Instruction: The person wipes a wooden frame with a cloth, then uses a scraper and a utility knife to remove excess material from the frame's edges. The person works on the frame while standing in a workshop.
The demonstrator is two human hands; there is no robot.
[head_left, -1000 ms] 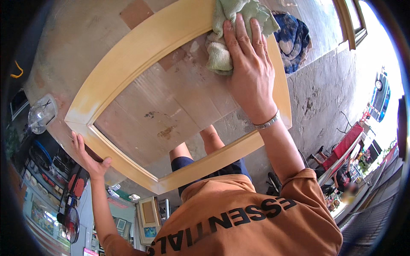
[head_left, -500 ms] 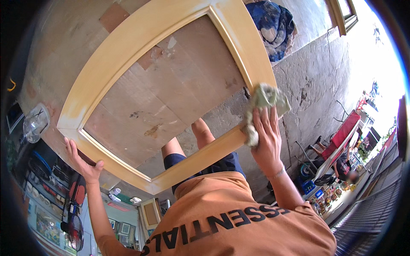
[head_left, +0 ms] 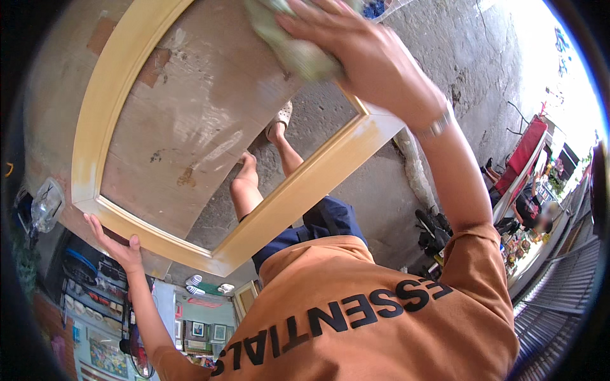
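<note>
Left hand (head_left: 117,246): clamped, fingers curled, over the frame's (head_left: 289,202) lower left edge, seemingly so the frame is kept steady.
Frame: pale yellow wood, held up over a wooden board (head_left: 190,127) and grey floor.
Legs (head_left: 254,184): seen through the frame's opening.
Right hand (head_left: 362,54): laid flat, fingers spread, a green cloth (head_left: 289,44) pressed against the frame's upper right rail.
Bracelet (head_left: 435,127): on the right wrist.
Obstructions: none seen at the rail.
</note>
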